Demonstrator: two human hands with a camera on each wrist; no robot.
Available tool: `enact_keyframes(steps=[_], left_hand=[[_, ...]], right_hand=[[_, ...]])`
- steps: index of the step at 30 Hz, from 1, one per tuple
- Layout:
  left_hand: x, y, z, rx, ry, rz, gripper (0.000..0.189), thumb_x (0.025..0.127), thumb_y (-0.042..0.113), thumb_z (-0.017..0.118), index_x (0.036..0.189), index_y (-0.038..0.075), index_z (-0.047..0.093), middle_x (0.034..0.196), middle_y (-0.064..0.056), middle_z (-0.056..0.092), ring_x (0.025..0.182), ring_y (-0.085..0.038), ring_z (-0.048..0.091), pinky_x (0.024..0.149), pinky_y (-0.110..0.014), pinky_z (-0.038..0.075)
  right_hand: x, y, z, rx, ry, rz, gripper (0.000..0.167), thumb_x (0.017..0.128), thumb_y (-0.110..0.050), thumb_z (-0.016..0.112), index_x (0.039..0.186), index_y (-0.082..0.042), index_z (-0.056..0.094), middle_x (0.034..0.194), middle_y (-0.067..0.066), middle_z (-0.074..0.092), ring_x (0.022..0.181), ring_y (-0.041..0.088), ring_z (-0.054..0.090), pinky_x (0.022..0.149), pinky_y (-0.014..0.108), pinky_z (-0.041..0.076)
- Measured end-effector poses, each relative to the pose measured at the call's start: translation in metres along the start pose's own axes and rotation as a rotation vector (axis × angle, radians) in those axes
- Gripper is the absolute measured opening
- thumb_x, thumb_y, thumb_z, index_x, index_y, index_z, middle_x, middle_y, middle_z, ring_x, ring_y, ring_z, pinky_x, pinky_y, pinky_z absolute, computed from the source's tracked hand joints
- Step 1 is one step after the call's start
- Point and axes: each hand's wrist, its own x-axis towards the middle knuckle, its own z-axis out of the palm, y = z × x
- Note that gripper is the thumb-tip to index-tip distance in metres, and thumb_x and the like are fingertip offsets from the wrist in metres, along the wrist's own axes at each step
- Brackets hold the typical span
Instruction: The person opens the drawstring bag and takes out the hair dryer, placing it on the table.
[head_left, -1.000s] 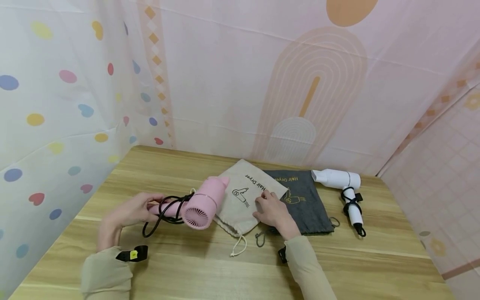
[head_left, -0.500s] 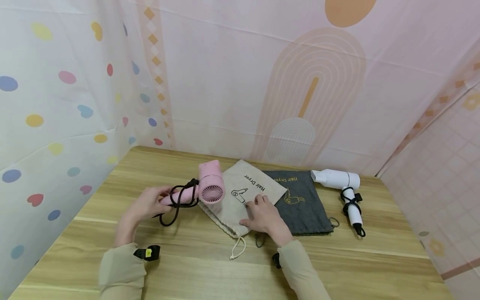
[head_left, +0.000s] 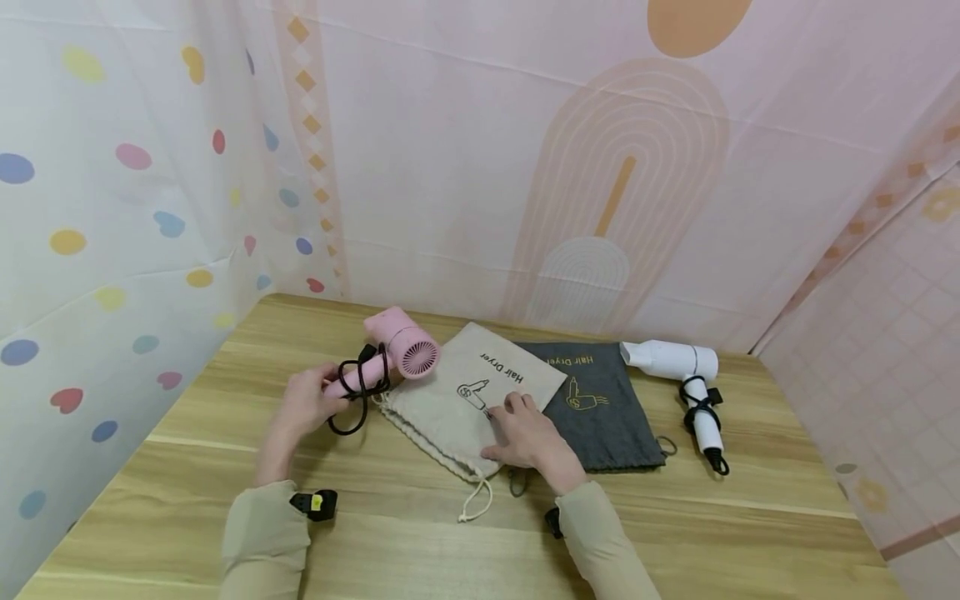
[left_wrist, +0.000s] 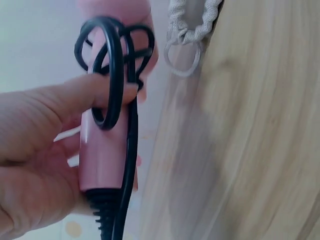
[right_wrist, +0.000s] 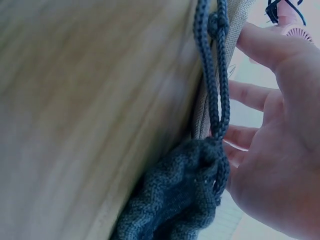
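A pink hair dryer (head_left: 393,346) with a black cord looped round its handle is in my left hand (head_left: 306,407). In the left wrist view, the thumb and fingers grip its handle (left_wrist: 102,160), and the thumb runs under a loop of cord (left_wrist: 115,70). A beige drawstring bag (head_left: 450,417), printed "Hair Dryer", lies flat just right of the dryer's head. My right hand (head_left: 528,437) rests on this bag with relaxed, spread fingertips. Under the beige bag's right corner lies a dark grey drawstring bag (head_left: 607,437), its gathered mouth (right_wrist: 170,195) close below the right hand.
At the right of the wooden table (head_left: 420,550) lies a white hair dryer (head_left: 678,360) with its black cord wound round the handle. A white cord loop (head_left: 475,504) hangs from the beige bag's mouth. A patterned curtain (head_left: 435,167) stands behind the table.
My left hand has carried the pink hair dryer away from me, first rightward, then slightly left, turning its head. My right hand has slid slightly left on the beige bag, which has shifted a little left.
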Motion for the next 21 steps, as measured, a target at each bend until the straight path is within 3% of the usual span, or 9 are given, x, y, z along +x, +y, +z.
enact_keyframes(steps=[10,15,21], left_hand=[[0.005,0.007,0.013,0.062,0.170,-0.179,0.029,0.067,0.005,0.068,0.092,-0.008,0.062,0.087,-0.028,0.066,0.079,-0.043,0.060,0.069,-0.050,0.045],[0.007,0.010,0.020,0.063,0.228,-0.259,0.023,0.070,0.004,0.068,0.088,-0.007,0.060,0.084,-0.029,0.063,0.076,-0.043,0.058,0.062,-0.051,0.043],[0.007,0.011,0.026,0.066,0.279,-0.302,0.021,0.074,0.002,0.069,0.087,-0.009,0.057,0.085,-0.032,0.061,0.079,-0.049,0.058,0.064,-0.054,0.043]], right_hand=[[-0.001,0.003,-0.002,0.064,-0.020,-0.052,0.059,0.083,-0.043,0.069,0.134,-0.018,0.053,0.138,0.011,0.043,0.125,0.028,0.041,0.089,0.044,0.049],[-0.001,0.005,-0.001,0.070,-0.021,-0.089,0.058,0.083,-0.041,0.070,0.134,-0.019,0.053,0.140,0.010,0.042,0.127,0.027,0.041,0.093,0.043,0.048],[-0.001,0.007,-0.002,0.068,-0.049,-0.108,0.058,0.084,-0.040,0.069,0.136,-0.021,0.050,0.145,0.008,0.039,0.131,0.025,0.038,0.095,0.042,0.047]])
